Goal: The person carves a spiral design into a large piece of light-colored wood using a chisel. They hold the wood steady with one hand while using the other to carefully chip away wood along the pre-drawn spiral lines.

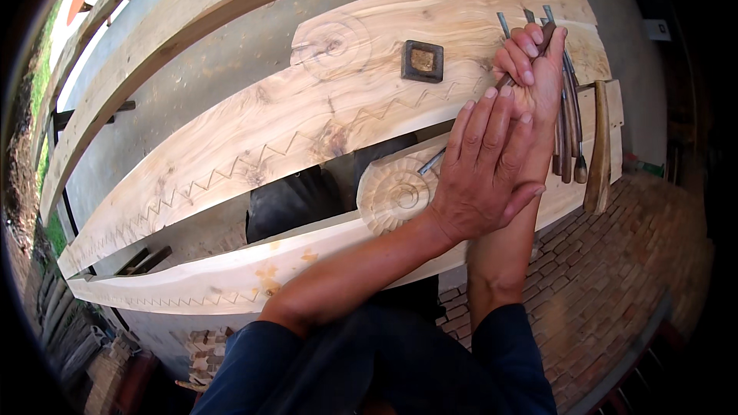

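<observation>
My right hand is turned palm up, its fingers curled round the dark wooden handle of a chisel. A narrow metal blade shows past my left hand, roughly in line with that handle; the stretch between is covered. My left hand lies flat across the right palm and wrist, fingers stretched out, back upward. Below it is a pale wooden plank with a carved round spiral rosette. Farther off lies a wide plank with a zigzag line cut along its edge and a round pattern drawn at one end.
A small dark square block with a tan middle sits on the wide plank. Several chisels lie to the right, beside a long wooden stick. Curved wooden beams stand at the far left. Brick paving covers the floor at right.
</observation>
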The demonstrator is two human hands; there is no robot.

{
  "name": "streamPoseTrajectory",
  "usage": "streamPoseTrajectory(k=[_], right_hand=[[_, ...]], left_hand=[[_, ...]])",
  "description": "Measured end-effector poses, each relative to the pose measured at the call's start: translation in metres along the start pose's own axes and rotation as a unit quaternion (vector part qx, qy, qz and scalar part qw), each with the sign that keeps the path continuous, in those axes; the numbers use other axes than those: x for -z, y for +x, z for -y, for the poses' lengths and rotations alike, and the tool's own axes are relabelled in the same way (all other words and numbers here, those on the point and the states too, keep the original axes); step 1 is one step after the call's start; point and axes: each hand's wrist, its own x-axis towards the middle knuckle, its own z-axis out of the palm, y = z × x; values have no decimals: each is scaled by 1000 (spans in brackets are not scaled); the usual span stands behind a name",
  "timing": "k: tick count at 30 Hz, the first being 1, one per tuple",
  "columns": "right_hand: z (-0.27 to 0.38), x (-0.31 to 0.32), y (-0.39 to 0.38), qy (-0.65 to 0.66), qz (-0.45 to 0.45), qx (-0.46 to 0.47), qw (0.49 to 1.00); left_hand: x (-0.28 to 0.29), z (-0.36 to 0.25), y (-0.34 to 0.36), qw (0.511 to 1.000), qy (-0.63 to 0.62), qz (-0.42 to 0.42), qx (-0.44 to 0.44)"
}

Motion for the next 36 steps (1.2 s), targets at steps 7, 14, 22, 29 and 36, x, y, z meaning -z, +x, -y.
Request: streamPoseTrajectory(k=[7, 14, 22, 29, 36], right_hand=[[-9, -26, -7, -89, -52, 6, 995], [-16, -35, -11, -121, -60, -4, 991], [-30, -37, -10, -120, -60, -19, 991], [-27, -31, -9, -75, -23, -4, 997], [-35, -18, -5, 26, 30, -44, 998]], left_hand=[[1, 4, 3, 999, 18, -7, 42], [1, 6, 1, 999, 2, -3, 52], [3, 6, 1, 997, 15, 7, 76], [3, 6, 1, 998, 36, -2, 59], [8, 0, 0, 995, 57, 1, 76]])
